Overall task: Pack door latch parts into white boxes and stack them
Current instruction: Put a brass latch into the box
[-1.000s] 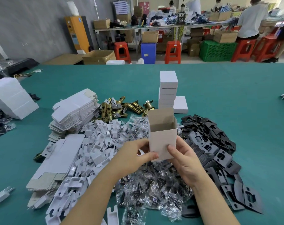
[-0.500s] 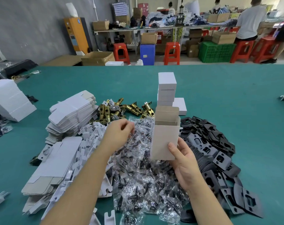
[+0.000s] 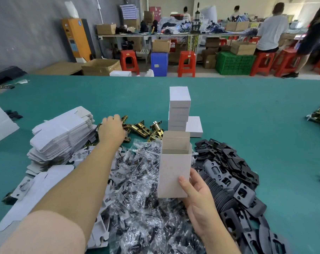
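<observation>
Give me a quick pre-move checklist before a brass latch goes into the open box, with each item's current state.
1. Open box upright with top flaps open: ok.
2. Right hand holds the box near its lower corner: ok.
3. Left hand over the brass latches: ok.
4. Latch actually gripped by the left hand: cannot tell, fingers hidden from view.
5. Inside of the box free of parts: cannot tell.
6. Stack of closed boxes upright behind the open box: ok.
</observation>
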`<state>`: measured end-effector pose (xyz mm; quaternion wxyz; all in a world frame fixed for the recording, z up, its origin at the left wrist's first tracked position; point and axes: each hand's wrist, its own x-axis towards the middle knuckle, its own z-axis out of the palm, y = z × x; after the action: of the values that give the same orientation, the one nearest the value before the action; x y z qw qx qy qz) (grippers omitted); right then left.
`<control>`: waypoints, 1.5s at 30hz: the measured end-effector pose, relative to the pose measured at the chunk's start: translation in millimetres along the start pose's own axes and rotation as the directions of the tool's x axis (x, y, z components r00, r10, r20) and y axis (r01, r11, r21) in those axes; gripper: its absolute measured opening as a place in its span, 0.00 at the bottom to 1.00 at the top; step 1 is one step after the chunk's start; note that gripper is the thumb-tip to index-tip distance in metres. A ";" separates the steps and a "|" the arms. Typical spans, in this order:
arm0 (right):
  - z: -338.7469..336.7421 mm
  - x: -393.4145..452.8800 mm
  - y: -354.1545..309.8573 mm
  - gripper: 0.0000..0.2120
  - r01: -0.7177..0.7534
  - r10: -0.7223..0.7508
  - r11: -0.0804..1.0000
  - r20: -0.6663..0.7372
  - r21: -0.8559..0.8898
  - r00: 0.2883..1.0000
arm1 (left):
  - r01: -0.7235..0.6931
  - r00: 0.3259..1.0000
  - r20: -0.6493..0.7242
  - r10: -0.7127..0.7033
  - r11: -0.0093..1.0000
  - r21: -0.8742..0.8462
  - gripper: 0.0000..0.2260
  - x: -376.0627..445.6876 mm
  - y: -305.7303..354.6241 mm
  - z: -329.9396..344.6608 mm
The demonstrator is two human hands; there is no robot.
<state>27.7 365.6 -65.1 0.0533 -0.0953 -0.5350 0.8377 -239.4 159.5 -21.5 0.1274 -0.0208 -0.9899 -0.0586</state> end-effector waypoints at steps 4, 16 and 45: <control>-1.3 1.8 1.9 0.18 -0.011 0.011 1.000 0.023 -0.019 1.000 | -0.008 1.000 -0.029 0.011 0.996 0.092 0.18 4.3 0.7 11.0; -3.7 5.0 8.3 0.22 -0.029 0.029 0.999 0.008 -0.030 1.000 | 0.080 0.959 -0.213 -0.188 0.898 -0.433 0.06 -8.9 -4.8 -15.8; -2.7 2.4 3.9 0.26 -0.026 0.026 1.000 0.009 -0.009 1.000 | 0.595 0.776 0.592 0.218 0.059 -0.801 0.14 -160.8 17.6 -67.3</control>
<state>26.0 366.8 -70.0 0.0396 -0.0986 -0.5376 0.8365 -66.1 164.6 4.2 -0.2380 0.0243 -0.6571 -0.7149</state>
